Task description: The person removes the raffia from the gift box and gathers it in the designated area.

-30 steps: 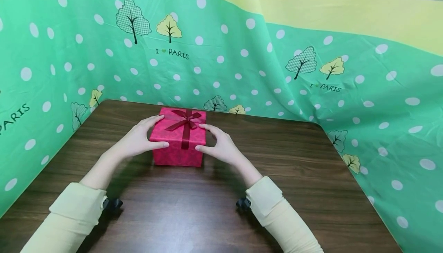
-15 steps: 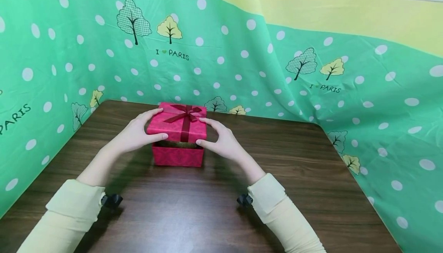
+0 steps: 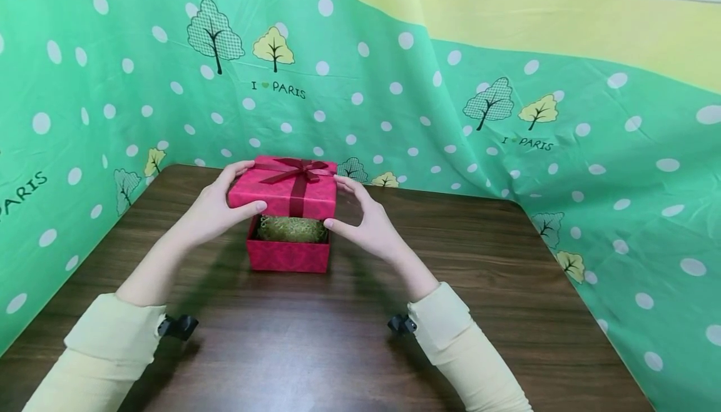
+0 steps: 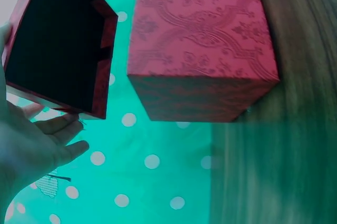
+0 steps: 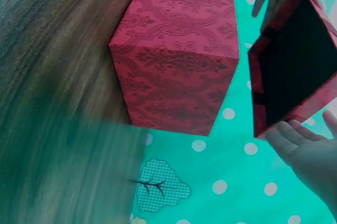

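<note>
Between them, the left hand [image 3: 216,208] and right hand [image 3: 368,221] grip the red box lid [image 3: 276,193] by its opposite sides, thumbs at the front. A dark red ribbon bow [image 3: 301,171] crosses its top. The lid is raised clear of the red patterned gift box [image 3: 288,257], which stands on the table. Greenish shredded filler [image 3: 293,229] shows inside the box through the gap. In the left wrist view the lid's dark inside [image 4: 58,40] faces the camera, apart from the box [image 4: 205,29]. The right wrist view shows the right-hand fingers [image 5: 295,134] under the lid's edge.
The dark wooden table [image 3: 479,274] extends around the box on both sides and in front. A green polka-dot cloth [image 3: 394,105] with printed trees hangs behind and beside the table. Each sleeve cuff carries a small black camera [image 3: 179,327].
The lid sat on the box a second ago; both hands have lifted it upward. The gap has widened and the filler has come into view. The box has stayed in place.
</note>
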`<state>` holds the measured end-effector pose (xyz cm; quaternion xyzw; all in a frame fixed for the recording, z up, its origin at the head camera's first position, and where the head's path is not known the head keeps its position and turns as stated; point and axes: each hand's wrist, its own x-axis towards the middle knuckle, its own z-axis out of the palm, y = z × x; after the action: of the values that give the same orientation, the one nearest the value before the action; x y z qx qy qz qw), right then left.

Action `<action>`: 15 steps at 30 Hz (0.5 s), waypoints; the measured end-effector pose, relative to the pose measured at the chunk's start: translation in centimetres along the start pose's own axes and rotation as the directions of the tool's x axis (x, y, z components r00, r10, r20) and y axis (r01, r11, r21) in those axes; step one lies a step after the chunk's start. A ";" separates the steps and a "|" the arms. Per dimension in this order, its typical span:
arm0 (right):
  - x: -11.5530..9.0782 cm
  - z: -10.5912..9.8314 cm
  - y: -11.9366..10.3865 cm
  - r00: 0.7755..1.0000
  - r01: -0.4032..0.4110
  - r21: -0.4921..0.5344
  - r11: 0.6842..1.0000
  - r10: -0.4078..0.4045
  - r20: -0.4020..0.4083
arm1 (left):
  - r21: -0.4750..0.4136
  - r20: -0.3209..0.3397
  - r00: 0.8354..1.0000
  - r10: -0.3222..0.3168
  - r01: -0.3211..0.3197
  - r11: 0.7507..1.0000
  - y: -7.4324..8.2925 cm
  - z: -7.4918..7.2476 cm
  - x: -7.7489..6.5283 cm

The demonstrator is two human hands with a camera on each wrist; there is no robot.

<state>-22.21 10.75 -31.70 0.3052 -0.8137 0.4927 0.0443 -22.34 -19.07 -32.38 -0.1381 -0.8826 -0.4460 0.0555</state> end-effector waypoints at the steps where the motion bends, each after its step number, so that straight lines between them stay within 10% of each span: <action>1: -0.1 -0.1 -0.5 1.000 0.003 0.014 1.000 -0.003 -0.002 | -0.016 -0.010 1.000 0.001 -0.002 1.000 0.2 -0.1 0.0; 15: -0.7 -0.5 -3.4 1.000 0.015 0.139 0.990 -0.012 -0.022 | -0.173 -0.162 0.987 -0.005 -0.024 0.985 3.0 -0.8 -1.0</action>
<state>-19.89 10.33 -29.05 0.3077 -0.7747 0.5514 0.0350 -20.58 -18.26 -29.79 -0.1100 -0.8319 -0.5311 0.1169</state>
